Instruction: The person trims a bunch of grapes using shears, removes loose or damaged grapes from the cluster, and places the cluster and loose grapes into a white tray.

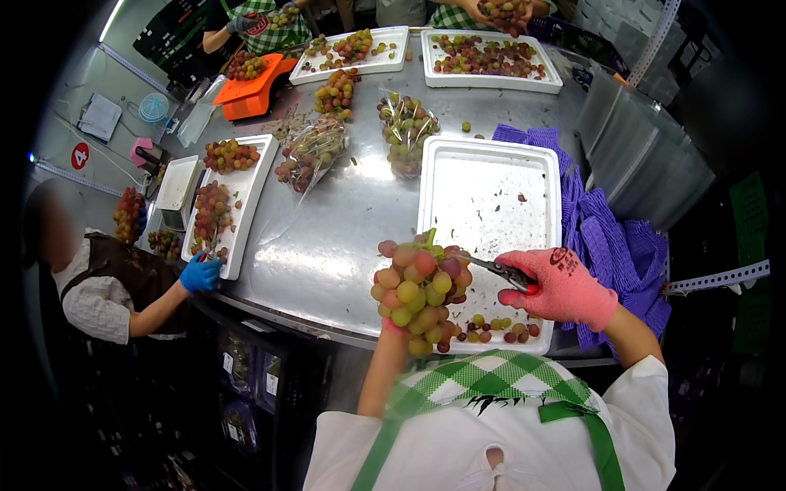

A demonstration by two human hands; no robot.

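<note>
A bunch of green and reddish grapes [424, 294] hangs over the near left corner of a white foam tray [430, 184]. Behind it my left hand [392, 326] is mostly hidden; only a pink glove edge shows, and the bunch is held up by it. My right hand [559, 285], in a pink glove with dark print, grips fruit snips [513, 274] whose blades reach the right side of the bunch. Loose grapes [491, 331] lie along the tray's near end, and bits of stem and debris are scattered over its floor.
Bagged grapes [405, 132] and another bagged bunch [313, 153] stand on the metal table [295, 245]. Purple foam netting [589, 227] and clear plastic sheets [645, 147] lie right. A co-worker's blue-gloved hand [201, 273] works at a left tray; other people stand across the table by an orange scale [255, 89].
</note>
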